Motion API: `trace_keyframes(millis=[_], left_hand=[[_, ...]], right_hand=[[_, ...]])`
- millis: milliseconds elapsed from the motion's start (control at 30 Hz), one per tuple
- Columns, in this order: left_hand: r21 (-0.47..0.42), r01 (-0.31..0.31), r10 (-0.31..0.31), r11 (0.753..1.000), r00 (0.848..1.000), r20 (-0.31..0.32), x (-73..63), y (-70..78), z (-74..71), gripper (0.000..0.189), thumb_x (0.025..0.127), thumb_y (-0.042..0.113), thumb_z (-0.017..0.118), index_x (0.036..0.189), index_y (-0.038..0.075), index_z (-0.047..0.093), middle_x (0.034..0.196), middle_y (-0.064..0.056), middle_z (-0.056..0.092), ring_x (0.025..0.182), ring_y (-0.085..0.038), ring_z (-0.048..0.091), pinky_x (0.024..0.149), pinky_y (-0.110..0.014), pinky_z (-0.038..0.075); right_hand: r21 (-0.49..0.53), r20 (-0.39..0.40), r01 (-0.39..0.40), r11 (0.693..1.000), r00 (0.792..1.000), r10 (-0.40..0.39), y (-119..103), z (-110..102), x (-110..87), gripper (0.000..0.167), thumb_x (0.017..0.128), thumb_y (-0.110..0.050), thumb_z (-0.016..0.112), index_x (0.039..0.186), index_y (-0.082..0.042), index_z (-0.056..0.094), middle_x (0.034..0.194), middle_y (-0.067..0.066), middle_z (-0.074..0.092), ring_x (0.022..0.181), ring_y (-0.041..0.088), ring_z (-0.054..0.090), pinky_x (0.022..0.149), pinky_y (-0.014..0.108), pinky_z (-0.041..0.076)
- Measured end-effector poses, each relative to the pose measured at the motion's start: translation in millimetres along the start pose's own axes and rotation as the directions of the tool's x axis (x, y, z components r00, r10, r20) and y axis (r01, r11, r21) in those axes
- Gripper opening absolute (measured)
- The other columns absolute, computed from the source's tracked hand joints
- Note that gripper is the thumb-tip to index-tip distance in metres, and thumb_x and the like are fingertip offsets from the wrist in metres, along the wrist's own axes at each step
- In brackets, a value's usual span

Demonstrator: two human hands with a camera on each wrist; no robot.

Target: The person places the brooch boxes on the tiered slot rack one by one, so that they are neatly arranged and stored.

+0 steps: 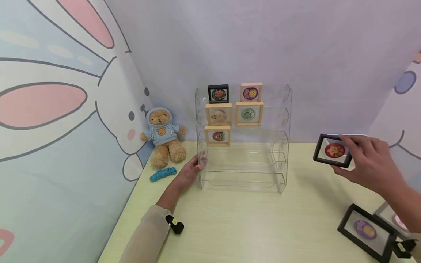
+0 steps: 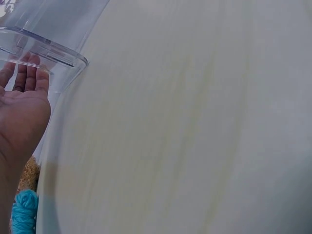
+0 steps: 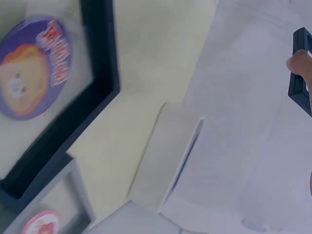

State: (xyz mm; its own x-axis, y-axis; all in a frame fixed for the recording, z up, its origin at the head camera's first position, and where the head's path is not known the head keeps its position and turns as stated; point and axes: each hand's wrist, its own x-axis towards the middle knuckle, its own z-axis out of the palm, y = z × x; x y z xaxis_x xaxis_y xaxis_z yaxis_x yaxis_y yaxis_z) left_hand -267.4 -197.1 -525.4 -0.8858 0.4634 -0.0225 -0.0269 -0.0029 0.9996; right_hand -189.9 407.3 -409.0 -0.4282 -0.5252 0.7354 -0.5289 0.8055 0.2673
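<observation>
A clear acrylic display rack (image 1: pixel 243 175) stands on the table, holding several small square frames on its upper tiers. My left hand (image 1: pixel 190 171) grips the rack's left side low down; in the left wrist view, that hand's fingers (image 2: pixel 30 78) show against the clear plastic. Raised off the table to the right of the rack, a black frame (image 1: pixel 317 149) with a red disc bearing a yellow star shape is pinched between the thumb and fingers of my right hand (image 1: pixel 370 164). Only the thumb (image 3: pixel 300 64) and part of that frame show in the right wrist view.
A teddy bear (image 1: pixel 166 133) in a blue hoodie sits left of the rack, with a blue cord bundle (image 1: pixel 163 174) before it. At the right front lies a larger black frame (image 1: pixel 348 233) with a purple badge, overlapping a grey frame (image 3: pixel 78 180). A white box (image 3: pixel 165 156) lies beyond.
</observation>
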Motion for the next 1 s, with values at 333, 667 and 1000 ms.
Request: trace_keyframes(millis=[333,667,1000], left_hand=[[-0.042,-0.017,0.017,0.999,1.000,0.009,0.8,0.5,1.5,0.074,0.116,0.027,0.055,0.178,0.014,0.018,0.175,-0.032,0.026,0.165,-0.036,0.026,0.138,-0.055,0.012],[-0.040,-0.019,0.019,0.999,1.000,0.008,1.9,-1.9,-0.7,0.076,0.116,0.028,0.056,0.179,0.014,0.017,0.177,-0.029,0.026,0.167,-0.036,0.023,0.139,-0.055,0.010],[-0.030,-0.007,0.006,1.000,1.000,-0.013,0.4,-0.8,1.4,0.069,0.116,0.022,0.052,0.178,0.015,0.021,0.171,-0.024,0.036,0.162,-0.033,0.030,0.136,-0.053,0.017]], right_hand=[[0.053,-0.104,0.048,0.997,0.994,-0.043,-26,3,46.8,0.092,0.107,-0.076,0.040,0.145,0.005,0.064,0.125,0.036,0.060,0.107,0.057,0.048,0.080,0.073,0.034],[0.050,-0.161,0.119,0.992,0.981,-0.110,-41,20,88.2,0.082,0.111,-0.068,0.040,0.148,0.001,0.063,0.130,0.031,0.059,0.114,0.050,0.048,0.077,0.067,0.029],[0.044,-0.088,0.216,0.976,0.974,-0.211,-58,42,127.4,0.072,0.115,-0.058,0.040,0.156,-0.001,0.057,0.135,0.031,0.057,0.119,0.049,0.049,0.081,0.064,0.033]])
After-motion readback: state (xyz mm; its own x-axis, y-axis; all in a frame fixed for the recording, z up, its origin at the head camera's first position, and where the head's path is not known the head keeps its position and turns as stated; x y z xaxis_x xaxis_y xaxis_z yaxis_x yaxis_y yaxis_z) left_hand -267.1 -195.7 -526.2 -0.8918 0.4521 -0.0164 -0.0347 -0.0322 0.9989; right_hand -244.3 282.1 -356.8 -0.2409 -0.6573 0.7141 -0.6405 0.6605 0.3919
